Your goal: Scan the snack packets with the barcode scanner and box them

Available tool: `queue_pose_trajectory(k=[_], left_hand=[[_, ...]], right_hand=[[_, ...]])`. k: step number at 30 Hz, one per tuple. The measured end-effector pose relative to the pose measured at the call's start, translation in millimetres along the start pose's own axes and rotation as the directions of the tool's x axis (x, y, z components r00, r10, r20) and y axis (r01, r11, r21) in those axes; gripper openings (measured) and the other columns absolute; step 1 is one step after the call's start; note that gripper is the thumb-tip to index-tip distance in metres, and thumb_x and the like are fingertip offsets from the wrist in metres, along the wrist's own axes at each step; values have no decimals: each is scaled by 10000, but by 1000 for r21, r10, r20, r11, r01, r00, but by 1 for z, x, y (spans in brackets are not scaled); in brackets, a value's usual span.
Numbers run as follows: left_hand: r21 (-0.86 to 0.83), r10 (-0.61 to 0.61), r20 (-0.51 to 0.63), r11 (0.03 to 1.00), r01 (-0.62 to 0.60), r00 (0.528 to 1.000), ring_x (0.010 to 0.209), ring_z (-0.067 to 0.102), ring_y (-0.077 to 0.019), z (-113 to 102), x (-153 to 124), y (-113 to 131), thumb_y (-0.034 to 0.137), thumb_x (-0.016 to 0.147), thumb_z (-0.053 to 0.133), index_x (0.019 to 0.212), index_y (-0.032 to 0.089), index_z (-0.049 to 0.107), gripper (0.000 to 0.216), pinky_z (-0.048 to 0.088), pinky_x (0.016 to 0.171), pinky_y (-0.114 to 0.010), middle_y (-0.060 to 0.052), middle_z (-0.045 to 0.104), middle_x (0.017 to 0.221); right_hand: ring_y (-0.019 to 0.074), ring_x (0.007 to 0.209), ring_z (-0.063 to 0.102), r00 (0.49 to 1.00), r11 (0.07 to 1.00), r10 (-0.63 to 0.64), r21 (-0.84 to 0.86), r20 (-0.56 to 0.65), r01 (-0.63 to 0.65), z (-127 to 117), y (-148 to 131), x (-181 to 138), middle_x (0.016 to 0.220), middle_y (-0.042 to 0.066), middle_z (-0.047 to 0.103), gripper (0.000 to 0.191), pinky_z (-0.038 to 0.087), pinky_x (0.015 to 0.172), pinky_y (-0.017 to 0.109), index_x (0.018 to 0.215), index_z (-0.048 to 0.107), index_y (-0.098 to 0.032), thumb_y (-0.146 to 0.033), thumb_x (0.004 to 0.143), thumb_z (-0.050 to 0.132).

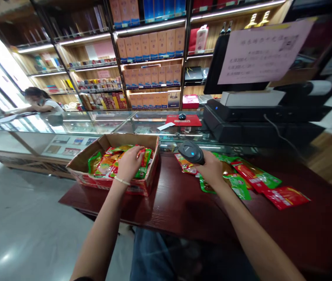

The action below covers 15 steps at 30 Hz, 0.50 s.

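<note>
My left hand (129, 163) is inside a cardboard box (85, 180) on the dark red table. Its fingers curl against a red and green food packet (146, 160) at the right end; the fingertips are partly hidden. Shiny food packets (103, 162) fill the box. A black handheld barcode scanner (191, 152) is gripped in my right hand (211, 168), a blue light glowing on its top. Under and around this hand lie several red and green food packets (239, 185), and one red packet (286, 197) lies furthest right.
Behind the table runs a glass display counter (110, 117), with a mouse (182, 116) on a red mat (197, 121). A monitor with a pink paper sign (262, 54) stands on black checkout equipment (233, 128). Another person (50, 107) leans on the counter at left.
</note>
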<state>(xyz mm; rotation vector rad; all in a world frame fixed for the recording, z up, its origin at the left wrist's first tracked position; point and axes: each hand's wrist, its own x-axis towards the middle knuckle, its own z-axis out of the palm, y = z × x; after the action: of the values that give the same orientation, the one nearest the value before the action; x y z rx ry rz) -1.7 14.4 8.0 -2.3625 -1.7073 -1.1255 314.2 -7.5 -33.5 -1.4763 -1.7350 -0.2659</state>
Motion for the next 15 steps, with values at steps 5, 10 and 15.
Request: queue_pose_trajectory(k=[5,10,15], left_hand=[[-225,173,41,961,-159,984,1126,603,-256,36,4,72,266,898,532,1132,235,677,277,430,1037,-396,-77,685,1167],[-428,261,115,884,-190,958,1085,611,-267,104,4,125,265,869,580,1087,235,699,250,434,1018,-391,-85,695,1107],[-615,327,173,773,-157,929,1030,617,-281,179,-3,164,312,812,667,1060,251,716,260,440,995,-400,-96,700,1056]], right_hand=[[253,968,611,999,999,35,1,9,-35,-21,38,-14,1068,72,655,265,449,739,315,1024,629,-215,-303,774,635],[255,921,635,988,979,147,-147,39,-140,-50,87,-39,1093,67,659,331,426,654,297,1098,628,-220,-344,791,622],[267,910,654,967,949,254,-195,9,-247,-77,137,-61,1006,71,702,377,452,683,311,1106,652,-208,-392,778,635]])
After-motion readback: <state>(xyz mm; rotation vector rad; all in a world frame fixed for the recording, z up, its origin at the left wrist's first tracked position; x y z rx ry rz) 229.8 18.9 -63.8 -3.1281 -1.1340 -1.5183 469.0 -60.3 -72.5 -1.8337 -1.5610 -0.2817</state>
